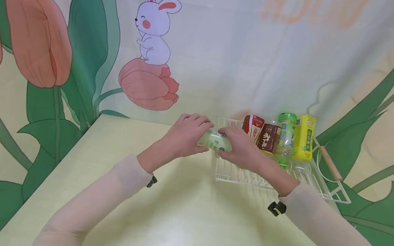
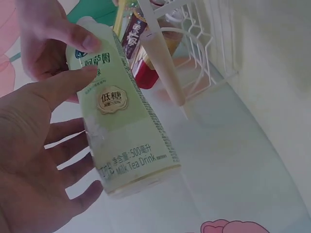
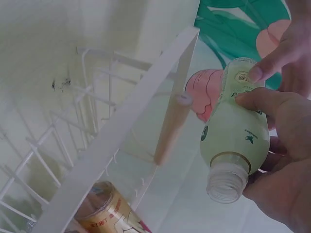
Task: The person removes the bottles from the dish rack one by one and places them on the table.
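Both hands hold a pale green milk tea bottle [image 1: 213, 141] sideways above the table, by the left end of a white wire basket. My left hand [image 1: 189, 134] grips the base half, its thumb on the label and its fingers curving round the far side in the left wrist view. My right hand [image 1: 243, 148] grips the bottle close to the neck, thumb on top. In the right wrist view the whitish neck end [image 3: 227, 182] points toward the camera. The label [image 2: 114, 99] faces the left wrist camera.
The white wire basket [image 1: 243, 182] with a wooden handle [image 1: 330, 164] stands at the right of the table. In it are a red package [image 1: 253, 125], a dark brown container [image 1: 269, 139], a green-capped bottle [image 1: 286, 131] and a yellow carton [image 1: 304, 137]. Behind hangs a printed cloth [image 1: 218, 66].
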